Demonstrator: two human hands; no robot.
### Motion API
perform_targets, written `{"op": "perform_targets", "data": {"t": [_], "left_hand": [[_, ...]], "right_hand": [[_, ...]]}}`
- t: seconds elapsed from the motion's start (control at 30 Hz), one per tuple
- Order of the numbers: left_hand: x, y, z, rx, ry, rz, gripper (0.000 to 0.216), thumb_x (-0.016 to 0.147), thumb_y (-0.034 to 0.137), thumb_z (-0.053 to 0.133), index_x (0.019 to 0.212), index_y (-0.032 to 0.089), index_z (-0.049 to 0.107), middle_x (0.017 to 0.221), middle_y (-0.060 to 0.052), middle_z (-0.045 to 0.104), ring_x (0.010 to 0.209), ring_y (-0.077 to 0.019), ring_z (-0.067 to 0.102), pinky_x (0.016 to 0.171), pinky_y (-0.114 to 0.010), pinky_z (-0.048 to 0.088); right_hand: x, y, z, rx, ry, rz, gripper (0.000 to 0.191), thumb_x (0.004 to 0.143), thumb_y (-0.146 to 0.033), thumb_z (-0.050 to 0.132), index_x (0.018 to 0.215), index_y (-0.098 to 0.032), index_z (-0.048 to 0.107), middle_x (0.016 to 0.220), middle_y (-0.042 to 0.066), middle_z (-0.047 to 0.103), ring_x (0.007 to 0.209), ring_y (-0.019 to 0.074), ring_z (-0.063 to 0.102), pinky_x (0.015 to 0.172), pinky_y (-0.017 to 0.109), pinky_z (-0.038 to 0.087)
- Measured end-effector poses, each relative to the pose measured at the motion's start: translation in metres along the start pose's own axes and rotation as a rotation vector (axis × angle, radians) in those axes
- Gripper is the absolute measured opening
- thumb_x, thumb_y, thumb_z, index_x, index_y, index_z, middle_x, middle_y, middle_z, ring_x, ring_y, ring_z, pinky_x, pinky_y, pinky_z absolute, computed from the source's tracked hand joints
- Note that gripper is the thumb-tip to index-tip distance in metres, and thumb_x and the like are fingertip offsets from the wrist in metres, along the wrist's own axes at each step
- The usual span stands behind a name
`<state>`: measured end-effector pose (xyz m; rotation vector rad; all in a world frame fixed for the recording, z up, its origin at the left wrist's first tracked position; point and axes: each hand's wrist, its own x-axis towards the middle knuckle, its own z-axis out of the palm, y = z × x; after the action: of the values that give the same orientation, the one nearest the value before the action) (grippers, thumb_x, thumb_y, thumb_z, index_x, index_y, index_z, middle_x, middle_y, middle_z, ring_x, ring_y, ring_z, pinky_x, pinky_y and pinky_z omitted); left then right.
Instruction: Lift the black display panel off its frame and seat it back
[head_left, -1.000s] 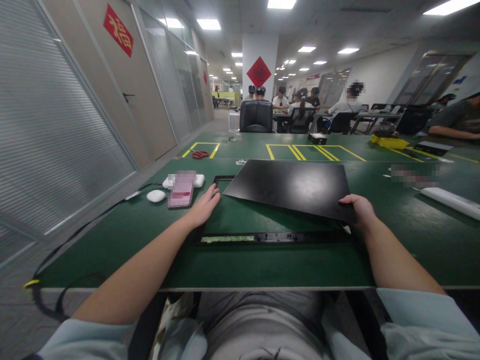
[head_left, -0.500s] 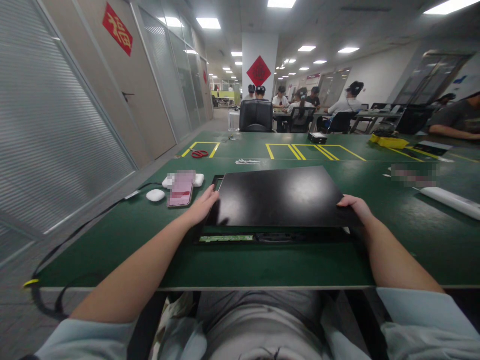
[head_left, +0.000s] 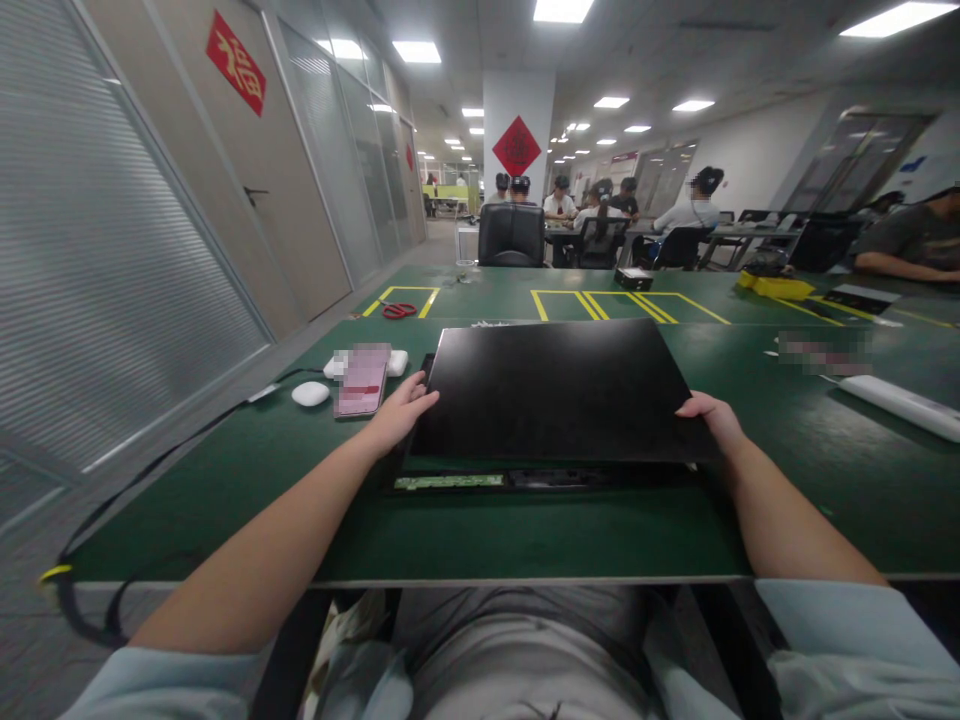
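A flat black panel [head_left: 555,390], which looks like a display screen, is held between my two hands over the green table. My left hand [head_left: 401,412] grips its left edge, thumb on the top face. On the right edge, the thumb of my right hand [head_left: 712,418] lies on top, with the other fingers hidden beneath. Under the panel a black frame [head_left: 570,481] shows along the near side, with a green circuit board strip [head_left: 450,482] in it. The panel covers the rest of the frame.
Left of the panel lie a pink phone [head_left: 363,382], a white rounded case [head_left: 310,393] and a black cord [head_left: 180,440]. Red-handled scissors [head_left: 398,310] lie farther back. A long white bar [head_left: 900,407] rests at right. Several people sit at tables beyond.
The panel's far edge has tilted up a little, and the bright reflection on its face has gone. Both hands keep their hold.
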<state>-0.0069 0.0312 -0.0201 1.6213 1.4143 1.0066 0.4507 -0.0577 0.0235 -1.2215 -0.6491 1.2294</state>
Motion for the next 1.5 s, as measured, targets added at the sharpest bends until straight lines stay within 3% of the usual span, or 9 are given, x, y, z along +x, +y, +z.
{"op": "perform_targets", "data": {"t": [0.2,0.47,0.63,0.83,0.97,1.17,1.5], "left_hand": [[-0.003,0.007,-0.004,-0.218,0.088,0.023,0.087,0.079,0.041,0.077,0.155,0.016,0.045,0.122,-0.014,0.075,0.122,-0.0321,0.068,0.112,-0.05,0.048],[-0.011,0.033,-0.017,-0.473,0.18,0.056,0.088,0.06,0.02,0.085,0.142,0.021,0.052,0.095,-0.003,0.075,0.09,-0.0241,0.075,0.085,-0.038,0.061],[-0.014,0.043,-0.02,-0.586,0.218,0.134,0.088,0.059,0.012,0.083,0.14,0.021,0.051,0.093,-0.003,0.077,0.089,-0.0248,0.076,0.085,-0.039,0.062],[-0.012,0.041,-0.029,-0.589,0.314,0.107,0.078,0.057,0.01,0.081,0.131,0.023,0.059,0.091,-0.003,0.077,0.089,-0.0261,0.076,0.086,-0.042,0.062],[-0.013,0.044,-0.03,-0.593,0.349,0.062,0.075,0.053,0.008,0.08,0.125,0.022,0.062,0.086,0.0,0.075,0.083,-0.0229,0.075,0.082,-0.037,0.061],[-0.021,0.057,-0.019,-0.556,0.382,-0.125,0.063,0.051,0.005,0.076,0.111,0.022,0.068,0.074,0.003,0.07,0.069,-0.02,0.071,0.067,-0.03,0.059],[-0.021,0.06,-0.016,-0.553,0.39,-0.207,0.064,0.049,0.004,0.073,0.111,0.021,0.067,0.07,0.004,0.066,0.058,-0.0156,0.064,0.057,-0.025,0.054]], "right_hand": [[0.004,-0.002,-0.005,0.008,-0.014,-0.029,0.036,0.051,-0.01,0.06,0.084,-0.019,0.068,0.075,0.008,0.074,0.073,0.0305,0.075,0.058,0.039,0.062],[0.016,-0.002,-0.008,-0.122,-0.14,0.044,0.045,0.061,-0.02,0.064,0.105,-0.021,0.072,0.093,0.009,0.08,0.087,0.0339,0.076,0.072,0.045,0.062],[0.025,0.004,-0.011,-0.158,-0.196,-0.078,0.038,0.064,-0.02,0.065,0.102,-0.022,0.072,0.085,0.006,0.078,0.065,0.0208,0.07,0.052,0.03,0.055],[0.033,0.006,-0.016,-0.144,-0.095,-0.19,0.046,0.064,-0.019,0.065,0.11,-0.023,0.064,0.089,0.008,0.078,0.068,0.0203,0.07,0.052,0.029,0.054],[0.031,0.007,-0.014,-0.234,-0.03,-0.202,0.054,0.065,-0.021,0.066,0.12,-0.022,0.061,0.091,0.009,0.079,0.071,0.0201,0.07,0.054,0.027,0.052],[0.034,0.007,-0.015,-0.338,0.094,-0.264,0.063,0.06,-0.026,0.069,0.122,-0.018,0.065,0.077,0.007,0.078,0.049,0.0114,0.048,0.041,0.021,0.031],[0.035,0.015,-0.015,-0.419,0.064,-0.265,0.067,0.061,-0.03,0.069,0.125,-0.013,0.066,0.075,0.011,0.077,0.04,0.007,0.029,0.039,0.023,0.02]]}}
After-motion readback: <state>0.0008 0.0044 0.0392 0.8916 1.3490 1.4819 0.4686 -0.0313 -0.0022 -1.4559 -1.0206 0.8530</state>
